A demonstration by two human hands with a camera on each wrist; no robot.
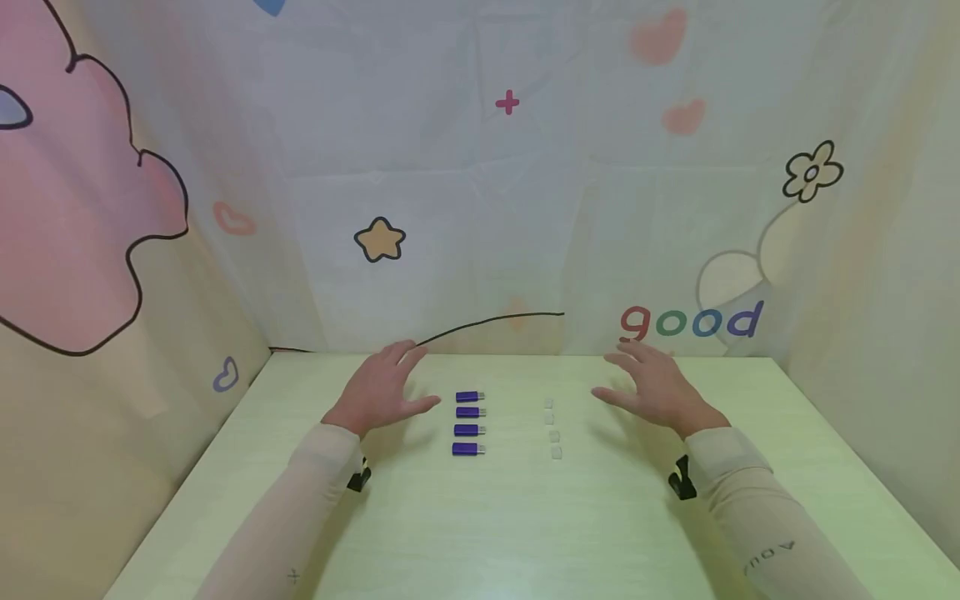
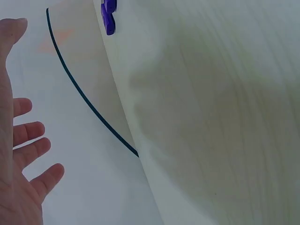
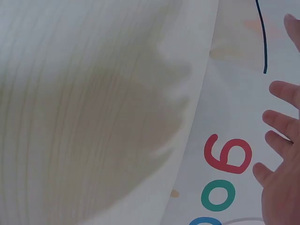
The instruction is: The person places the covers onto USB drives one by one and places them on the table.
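Several purple USB flash drives (image 1: 467, 431) lie in a column on the pale table, their metal plugs pointing right. To their right, several small clear caps (image 1: 555, 437) form a second column. My left hand (image 1: 381, 390) hovers over the table just left of the drives, fingers spread and holding nothing. On the other side, my right hand (image 1: 656, 388) hovers right of the caps, also spread with nothing in it. In the left wrist view, the ends of purple drives (image 2: 109, 18) show at the top edge, and the left fingers (image 2: 33, 133) are apart.
A patterned cloth (image 1: 465, 250) hangs behind the table (image 1: 480, 533) and along both sides, with a star, hearts and the word "good" printed on it. Black straps or clips (image 1: 682, 479) sit at both wrists. Each hand casts a shadow on the tabletop.
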